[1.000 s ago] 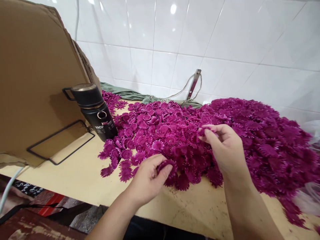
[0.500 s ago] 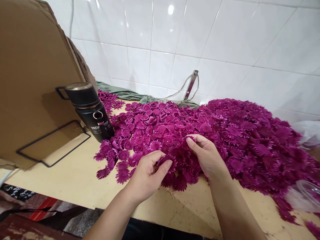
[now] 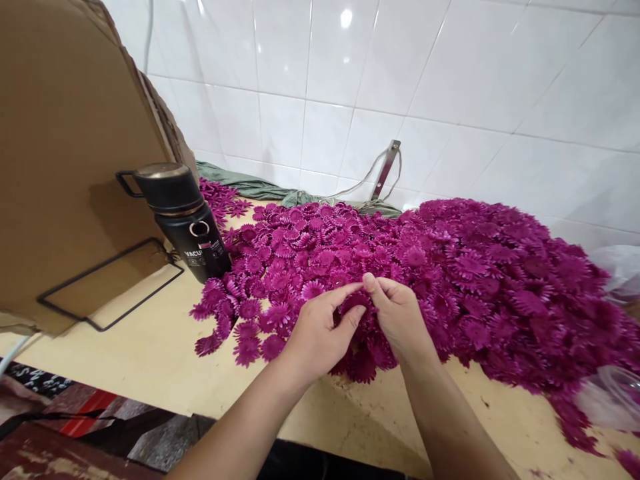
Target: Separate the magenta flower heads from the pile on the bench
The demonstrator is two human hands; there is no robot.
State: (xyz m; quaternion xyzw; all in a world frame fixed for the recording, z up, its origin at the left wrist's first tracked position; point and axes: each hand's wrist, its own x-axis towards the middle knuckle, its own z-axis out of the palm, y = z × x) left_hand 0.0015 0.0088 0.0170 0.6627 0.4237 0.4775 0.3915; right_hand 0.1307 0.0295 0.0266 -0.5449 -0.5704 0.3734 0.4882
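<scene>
A large heap of magenta artificial flower heads (image 3: 475, 267) spreads over the wooden table. At its front edge, my left hand (image 3: 323, 327) is closed around a magenta flower piece (image 3: 354, 303), held between thumb and curled fingers. My right hand (image 3: 400, 313) meets it from the right, thumb and forefinger pinched together at the left fingertips. Whatever sits in that right pinch is hidden by the fingers. More flower heads lie behind and beneath both hands.
Left of the heap stands a black vacuum flask (image 3: 183, 223), near a bent black wire frame (image 3: 145, 300) and a large cardboard sheet (image 3: 65, 153). A metal bracket (image 3: 386, 170) with cord leans at the tiled wall. A clear plastic container (image 3: 613, 393) lies at the right.
My right hand has moved left and slightly down, so its fingertips now meet my left hand. My left hand, still holding the flower piece, has shifted a little right and up.
</scene>
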